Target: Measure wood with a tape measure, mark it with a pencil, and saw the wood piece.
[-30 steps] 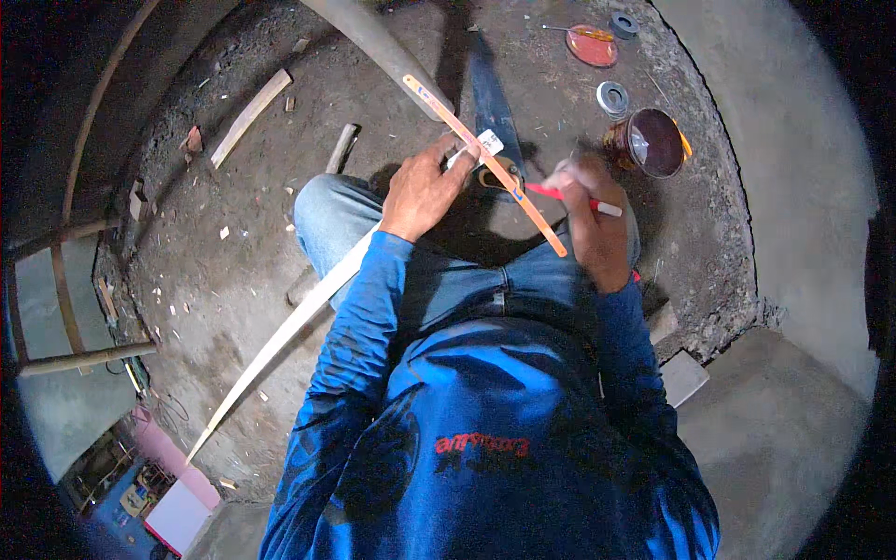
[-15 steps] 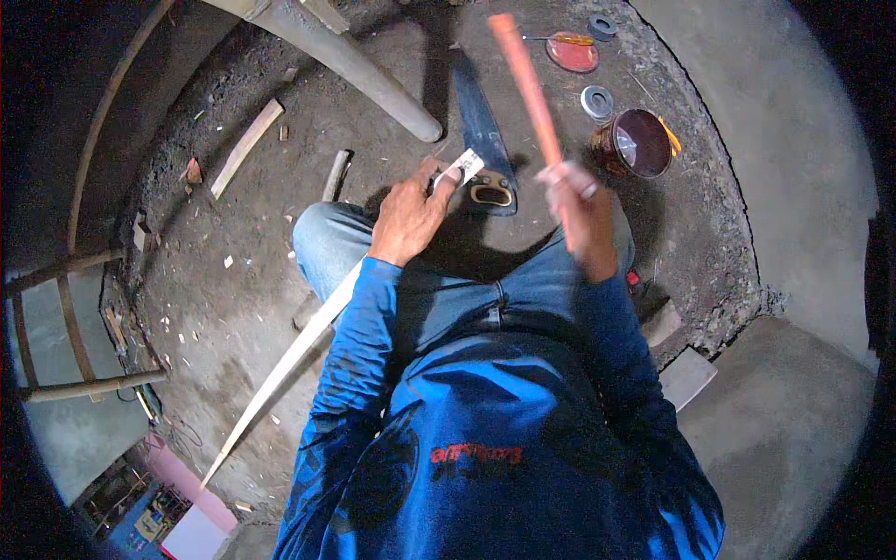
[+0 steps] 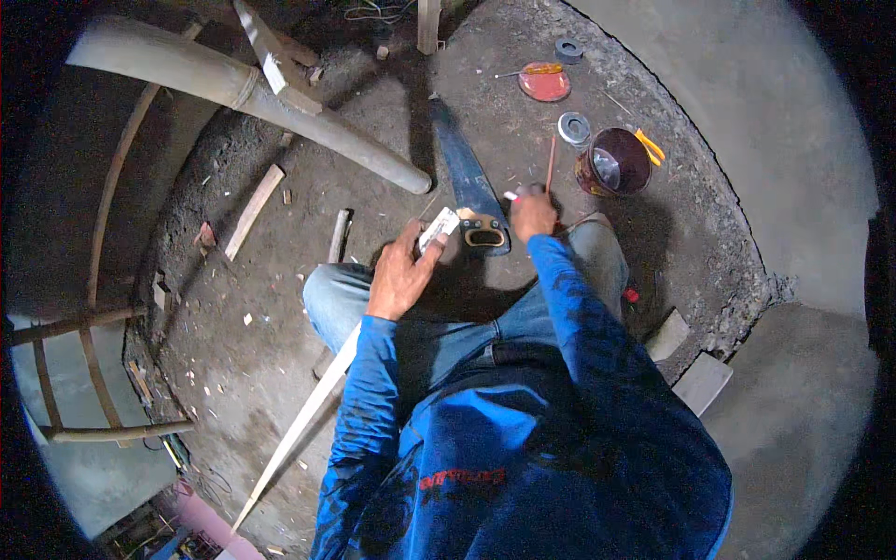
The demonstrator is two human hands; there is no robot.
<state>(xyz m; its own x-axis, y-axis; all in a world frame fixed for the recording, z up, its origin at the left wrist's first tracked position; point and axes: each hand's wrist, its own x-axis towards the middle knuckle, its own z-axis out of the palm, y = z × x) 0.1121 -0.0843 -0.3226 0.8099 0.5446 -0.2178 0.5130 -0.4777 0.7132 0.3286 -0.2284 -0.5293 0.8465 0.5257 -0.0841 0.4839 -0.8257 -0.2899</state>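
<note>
My left hand (image 3: 397, 275) grips a small white block (image 3: 437, 229) with dark markings, left of a handsaw (image 3: 462, 163) that lies on the dirt with its wooden handle toward me. My right hand (image 3: 532, 215) is closed on a red pen with a white end (image 3: 512, 196), just right of the saw's handle. A thin orange strip (image 3: 551, 163) extends from beside that hand across the ground; whether my fingers still touch it I cannot tell. A long pale strip (image 3: 301, 429) passes under my left forearm and out to the lower left.
A bamboo pole (image 3: 373, 159) angles in from upper left, near loose wood pieces (image 3: 252, 213). At upper right are a metal can (image 3: 613, 163), yellow-handled pliers (image 3: 651, 147), a red disc (image 3: 543, 86) with a screwdriver, and two rings (image 3: 574, 128). A concrete ledge (image 3: 784, 149) borders the right.
My right hand has swung the orange strip away from the white block and lowered it to the ground beside the saw. My left hand still holds the block. The view has shifted.
</note>
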